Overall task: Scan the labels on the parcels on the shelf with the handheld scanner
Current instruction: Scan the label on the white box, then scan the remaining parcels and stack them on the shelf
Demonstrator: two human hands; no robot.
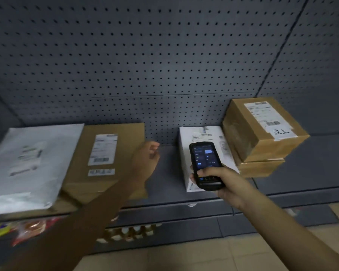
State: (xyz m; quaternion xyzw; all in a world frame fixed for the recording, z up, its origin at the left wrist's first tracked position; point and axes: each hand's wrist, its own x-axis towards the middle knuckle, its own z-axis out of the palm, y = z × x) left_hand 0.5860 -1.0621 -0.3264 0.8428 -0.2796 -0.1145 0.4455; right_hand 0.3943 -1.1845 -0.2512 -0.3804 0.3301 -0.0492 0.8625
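My right hand (222, 184) grips a black handheld scanner (205, 163) with its lit screen facing me, held just over a white box (202, 133) on the grey shelf (168, 173). My left hand (147, 157) hovers empty with loosely curled fingers over the shelf, next to the right edge of a flat brown carton (106, 157) that bears a white label (103, 149). A white plastic mailer (29, 163) lies at the far left, overlapping that carton. At the right, a brown box (262, 130) with a label (268, 120) sits stacked on another brown box (260, 169).
A grey pegboard wall (145, 55) backs the shelf. Below the shelf edge stand small bottles (129, 231) and colourful snack packets (18, 229). Beige floor tiles (204, 255) show at the bottom. A bare stretch of shelf lies between the carton and the white box.
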